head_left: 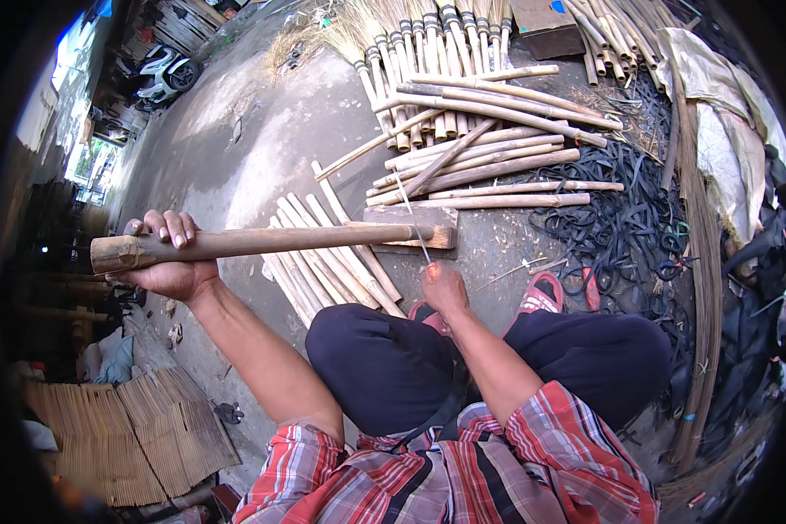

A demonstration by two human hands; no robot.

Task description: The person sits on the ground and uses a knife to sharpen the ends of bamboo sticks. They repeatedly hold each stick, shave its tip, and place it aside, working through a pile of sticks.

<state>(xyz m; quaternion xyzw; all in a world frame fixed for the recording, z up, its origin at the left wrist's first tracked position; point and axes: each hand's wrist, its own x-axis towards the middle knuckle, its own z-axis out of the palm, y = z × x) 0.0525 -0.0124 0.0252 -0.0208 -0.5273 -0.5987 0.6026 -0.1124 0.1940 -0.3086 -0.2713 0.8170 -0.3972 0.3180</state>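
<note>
My left hand (180,278) is wrapped round the thick end of a bamboo pole (306,242), which lies level across my front. The pole's far end rests at a low wooden block (444,237) on the ground. In my right hand (447,290) is the red-orange handle of a thin, straight-bladed saw (417,224). Its blade points away from me and crosses the pole close to the end on the block. Whether the blade has cut into the bamboo is too small to tell.
Cut bamboo poles (323,262) lie left of the block, and more poles (498,166) are piled beyond it. Brooms (428,39) lie in a row at the back. Black strips (620,201) tangle at the right, beside long fibre bundles (699,288). Slatted mats (140,428) lie lower left.
</note>
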